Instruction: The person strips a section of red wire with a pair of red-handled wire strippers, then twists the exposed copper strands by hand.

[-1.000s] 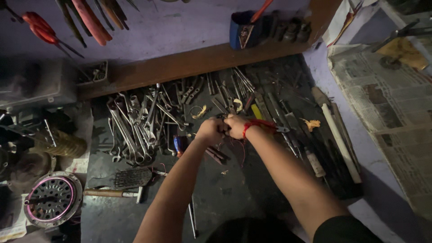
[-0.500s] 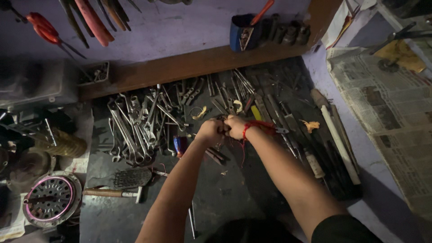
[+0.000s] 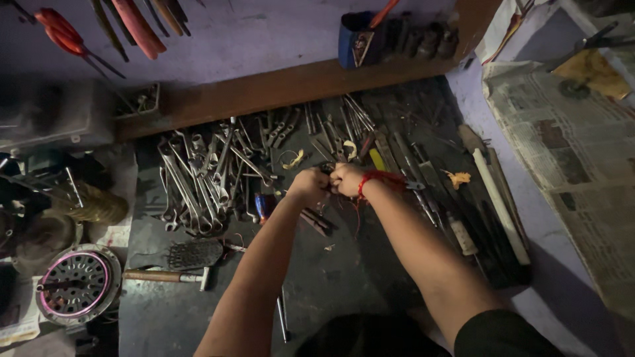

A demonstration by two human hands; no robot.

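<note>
Head view: dark tool-strewn workbench (image 3: pixel 331 284) against wall (image 3: pixel 251 39).

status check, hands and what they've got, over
Left hand and right hand closed together on a small dark item, unclear what. Spanner pile left.

A red thread (image 3: pixel 374 178) circles one wrist, grey steel spanners (image 3: pixel 198 178) lie by a brown-handled hammer (image 3: pixel 165 276).

- Heap of wrenches (image 3: pixel 205 175) on tabletop (image 3: pixel 331 277), left of both hands.
- Hammer (image 3: pixel 165 276) nearer, below wrenches.
- Files (image 3: pixel 476 211) at right.
- Newspaper (image 3: pixel 569 152) farther right.
</note>
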